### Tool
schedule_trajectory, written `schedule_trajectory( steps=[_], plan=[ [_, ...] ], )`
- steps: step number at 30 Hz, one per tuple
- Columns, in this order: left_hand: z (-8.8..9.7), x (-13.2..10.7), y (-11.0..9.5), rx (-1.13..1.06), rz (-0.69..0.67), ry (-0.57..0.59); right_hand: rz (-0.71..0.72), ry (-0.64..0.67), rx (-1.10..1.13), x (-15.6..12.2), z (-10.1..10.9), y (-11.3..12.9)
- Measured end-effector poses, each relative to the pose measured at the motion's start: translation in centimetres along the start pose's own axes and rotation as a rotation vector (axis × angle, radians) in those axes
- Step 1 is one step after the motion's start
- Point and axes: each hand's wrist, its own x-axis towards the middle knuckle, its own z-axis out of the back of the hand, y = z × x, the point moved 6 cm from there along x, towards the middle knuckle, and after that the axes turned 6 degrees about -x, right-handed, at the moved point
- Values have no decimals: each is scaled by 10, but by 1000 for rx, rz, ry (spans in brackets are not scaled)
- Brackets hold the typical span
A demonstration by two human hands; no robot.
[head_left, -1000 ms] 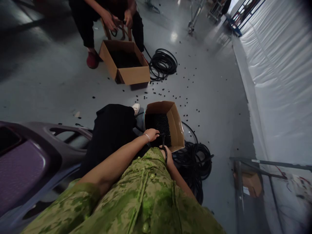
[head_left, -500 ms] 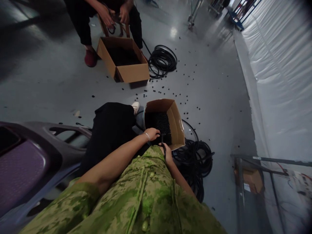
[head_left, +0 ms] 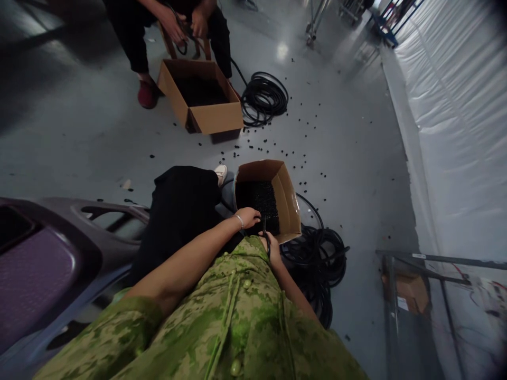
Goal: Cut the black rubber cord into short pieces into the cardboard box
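Note:
My left hand (head_left: 247,217), with a silver bangle at the wrist, is closed in a pinch over the near side of an open cardboard box (head_left: 290,203). Between its fingers is what looks like the end of a thin black hose (head_left: 225,203), mostly hidden by the hand and leg. Just to the right, my right hand (head_left: 272,249) is wrapped round black-handled scissors (head_left: 265,227), whose blades point away from me toward the left fingertips. Small black cut pieces (head_left: 263,196) fill the bottom of the box.
Coiled black hose (head_left: 332,253) lies right of the box. Across from me a seated person's hands (head_left: 174,26) work above another cardboard box (head_left: 216,119), beside a second hose coil (head_left: 265,97). Black bits dot the floor. A purple-grey plastic chair (head_left: 39,269) stands left; a metal frame (head_left: 443,259) right.
My hands stay almost in place, with the scissors blades shifting only slightly. Across from me, the other person's hands have moved a little.

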Motion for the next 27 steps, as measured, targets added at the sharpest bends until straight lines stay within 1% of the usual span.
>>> schedule_trajectory(
  steps=[3,7,9,18,24,27],
  plan=[
    [0,1,1,-1,-16,-16,-38,9,28,-1,0,-1],
    [2,1,1,-10,-16,-39,-41,15,54,-3,2,3],
    [2,0,1,-7,-6,-33,-43,26,49,-4,2,5],
    [1,2,2,-65,3,-13,-33,-6,-45,-2,2,8],
    [0,2,3,-33,57,23,3,-43,-116,-1,1,8],
    [1,1,3,-15,58,23,10,-56,-141,-1,-1,6]
  ],
)
